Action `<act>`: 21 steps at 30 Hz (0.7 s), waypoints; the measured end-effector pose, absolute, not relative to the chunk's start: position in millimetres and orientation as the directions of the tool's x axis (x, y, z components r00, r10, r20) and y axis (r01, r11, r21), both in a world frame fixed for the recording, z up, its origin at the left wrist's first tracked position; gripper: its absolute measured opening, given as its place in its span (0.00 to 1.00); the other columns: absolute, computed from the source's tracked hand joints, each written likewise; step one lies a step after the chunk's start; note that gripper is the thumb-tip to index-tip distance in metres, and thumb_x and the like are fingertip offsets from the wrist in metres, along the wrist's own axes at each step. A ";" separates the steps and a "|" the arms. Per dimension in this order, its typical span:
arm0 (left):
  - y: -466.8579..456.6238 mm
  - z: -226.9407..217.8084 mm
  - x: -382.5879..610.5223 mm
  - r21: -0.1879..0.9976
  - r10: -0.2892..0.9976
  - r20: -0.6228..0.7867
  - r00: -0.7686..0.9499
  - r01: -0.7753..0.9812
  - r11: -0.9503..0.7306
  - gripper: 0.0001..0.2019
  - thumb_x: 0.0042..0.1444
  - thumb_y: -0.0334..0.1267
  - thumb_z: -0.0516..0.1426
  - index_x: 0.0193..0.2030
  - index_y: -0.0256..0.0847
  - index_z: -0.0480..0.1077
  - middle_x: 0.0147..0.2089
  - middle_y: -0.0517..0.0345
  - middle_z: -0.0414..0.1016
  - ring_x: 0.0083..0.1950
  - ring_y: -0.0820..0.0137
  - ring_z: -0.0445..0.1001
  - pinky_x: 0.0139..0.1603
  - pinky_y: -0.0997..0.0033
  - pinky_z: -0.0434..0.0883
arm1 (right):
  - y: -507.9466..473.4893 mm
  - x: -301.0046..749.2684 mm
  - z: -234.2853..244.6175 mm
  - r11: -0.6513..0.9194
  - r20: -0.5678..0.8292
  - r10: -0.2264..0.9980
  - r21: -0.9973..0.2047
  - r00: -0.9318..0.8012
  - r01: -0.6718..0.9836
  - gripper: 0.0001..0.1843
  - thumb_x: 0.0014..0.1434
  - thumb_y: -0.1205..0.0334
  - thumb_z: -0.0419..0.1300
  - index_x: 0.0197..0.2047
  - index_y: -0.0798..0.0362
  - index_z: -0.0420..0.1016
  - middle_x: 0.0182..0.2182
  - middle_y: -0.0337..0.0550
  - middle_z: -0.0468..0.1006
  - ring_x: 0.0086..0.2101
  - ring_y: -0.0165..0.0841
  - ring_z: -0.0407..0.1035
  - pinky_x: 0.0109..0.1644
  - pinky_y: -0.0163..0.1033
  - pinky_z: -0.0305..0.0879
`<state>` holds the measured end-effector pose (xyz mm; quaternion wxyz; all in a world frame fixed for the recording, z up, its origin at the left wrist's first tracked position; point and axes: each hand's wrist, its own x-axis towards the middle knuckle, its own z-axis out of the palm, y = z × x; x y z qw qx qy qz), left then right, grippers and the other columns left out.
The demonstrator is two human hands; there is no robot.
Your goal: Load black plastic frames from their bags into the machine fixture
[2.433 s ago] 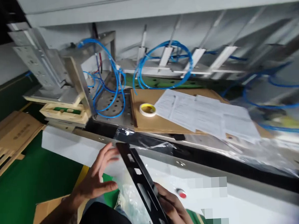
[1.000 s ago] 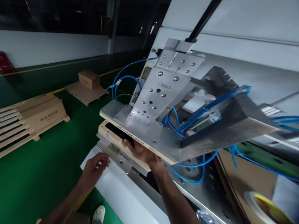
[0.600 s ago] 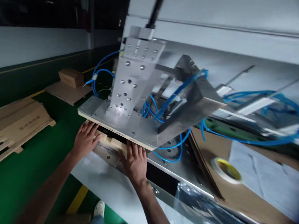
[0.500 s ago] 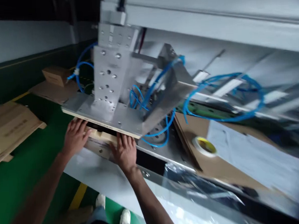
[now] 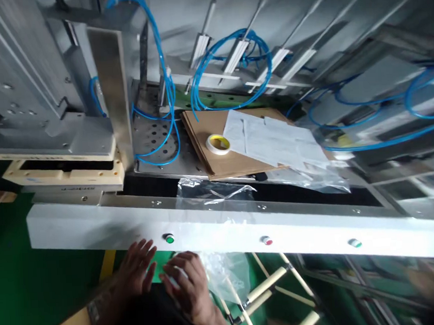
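Note:
My left hand (image 5: pixel 137 268) and my right hand (image 5: pixel 187 285) hover close together below the white front panel (image 5: pixel 220 230) of the machine, fingers spread, holding nothing. My left fingertips are just under a green button (image 5: pixel 169 239). A clear plastic bag (image 5: pixel 226 273) hangs beside my right hand. The cream fixture (image 5: pixel 65 173) with a dark slot sits under the metal press head (image 5: pixel 51 137) at the left.
Red button (image 5: pixel 266 240) and another green button (image 5: pixel 354 243) sit further right on the panel. A tape roll (image 5: pixel 218 144) and papers (image 5: pixel 274 142) lie on cardboard (image 5: pixel 217 157). Blue hoses (image 5: pixel 230 69) loop above. Green floor (image 5: pixel 45 288) and a rack of rollers (image 5: pixel 267 295) lie below.
Both hands left the cream fixture and dropped below the front panel. The view swung right and down, away from the press head.

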<state>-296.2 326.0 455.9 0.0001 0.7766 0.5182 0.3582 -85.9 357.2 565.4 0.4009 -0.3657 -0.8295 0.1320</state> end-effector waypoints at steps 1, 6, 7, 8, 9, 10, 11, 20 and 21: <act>325.0 451.3 -282.2 0.357 0.802 0.548 0.237 0.801 -0.481 0.26 0.69 0.37 0.60 0.72 0.47 0.70 0.67 0.47 0.80 0.67 0.53 0.78 0.66 0.53 0.74 | 356.0 -66.1 562.4 0.646 0.599 0.738 -0.492 -0.311 0.584 0.14 0.70 0.67 0.62 0.58 0.48 0.76 0.41 0.45 0.82 0.41 0.38 0.77 0.43 0.45 0.77; 315.9 447.6 -246.7 0.360 0.851 0.504 0.147 0.860 -0.361 0.35 0.69 0.39 0.62 0.80 0.48 0.59 0.71 0.44 0.75 0.69 0.48 0.76 0.69 0.46 0.72 | 361.6 53.5 534.7 0.132 0.690 0.674 -0.464 0.264 0.876 0.10 0.73 0.60 0.59 0.55 0.50 0.75 0.44 0.51 0.79 0.46 0.43 0.77 0.48 0.52 0.78; 312.9 447.1 -243.4 0.350 0.858 0.497 0.126 0.876 -0.331 0.37 0.69 0.39 0.62 0.82 0.49 0.56 0.72 0.43 0.74 0.69 0.46 0.75 0.70 0.44 0.71 | 363.6 83.5 528.1 0.043 0.680 0.647 -0.484 0.345 0.874 0.11 0.73 0.57 0.58 0.54 0.51 0.75 0.45 0.52 0.79 0.47 0.45 0.77 0.51 0.54 0.78; 310.0 446.0 -240.6 0.336 0.862 0.496 0.107 0.892 -0.304 0.39 0.69 0.39 0.63 0.83 0.50 0.53 0.72 0.41 0.73 0.69 0.44 0.75 0.70 0.41 0.71 | 365.5 115.3 522.0 -0.041 0.652 0.629 -0.516 0.424 0.856 0.14 0.73 0.53 0.58 0.54 0.52 0.75 0.46 0.54 0.79 0.48 0.46 0.76 0.53 0.56 0.77; 307.4 444.4 -237.9 0.325 0.864 0.496 0.086 0.904 -0.277 0.41 0.69 0.40 0.63 0.84 0.51 0.50 0.73 0.40 0.72 0.69 0.41 0.74 0.69 0.39 0.71 | 367.3 148.4 516.7 -0.127 0.611 0.612 -0.551 0.502 0.825 0.19 0.72 0.50 0.57 0.56 0.55 0.74 0.47 0.57 0.79 0.49 0.48 0.76 0.55 0.58 0.75; 305.1 442.5 -235.2 0.317 0.866 0.496 0.060 0.916 -0.245 0.43 0.68 0.40 0.63 0.84 0.51 0.48 0.73 0.38 0.71 0.69 0.39 0.74 0.68 0.36 0.72 | 369.0 181.8 512.4 -0.210 0.561 0.594 -0.584 0.576 0.784 0.24 0.70 0.47 0.57 0.58 0.57 0.73 0.49 0.60 0.79 0.50 0.50 0.75 0.58 0.60 0.74; 303.0 440.6 -232.3 0.314 0.868 0.496 0.034 0.925 -0.216 0.43 0.68 0.41 0.63 0.84 0.52 0.47 0.73 0.37 0.71 0.69 0.37 0.73 0.67 0.35 0.72 | 371.1 214.7 509.0 -0.283 0.512 0.574 -0.608 0.639 0.742 0.28 0.68 0.46 0.57 0.60 0.60 0.72 0.50 0.63 0.78 0.52 0.51 0.74 0.60 0.61 0.72; 299.4 437.9 -204.5 0.193 0.824 0.560 -0.083 0.981 -0.032 0.41 0.70 0.46 0.60 0.84 0.46 0.47 0.68 0.30 0.72 0.63 0.34 0.76 0.57 0.37 0.76 | 417.4 385.4 491.9 -0.402 0.403 0.498 -0.678 0.768 0.616 0.35 0.60 0.50 0.53 0.61 0.66 0.76 0.48 0.67 0.79 0.49 0.53 0.71 0.57 0.58 0.69; 300.6 438.1 -202.2 0.175 0.815 0.573 -0.090 0.984 -0.014 0.40 0.70 0.46 0.59 0.83 0.45 0.48 0.67 0.31 0.73 0.62 0.36 0.77 0.57 0.38 0.75 | 421.2 389.3 489.4 -0.395 0.410 0.496 -0.678 0.765 0.620 0.33 0.60 0.50 0.53 0.59 0.64 0.77 0.46 0.65 0.80 0.47 0.52 0.71 0.57 0.57 0.69</act>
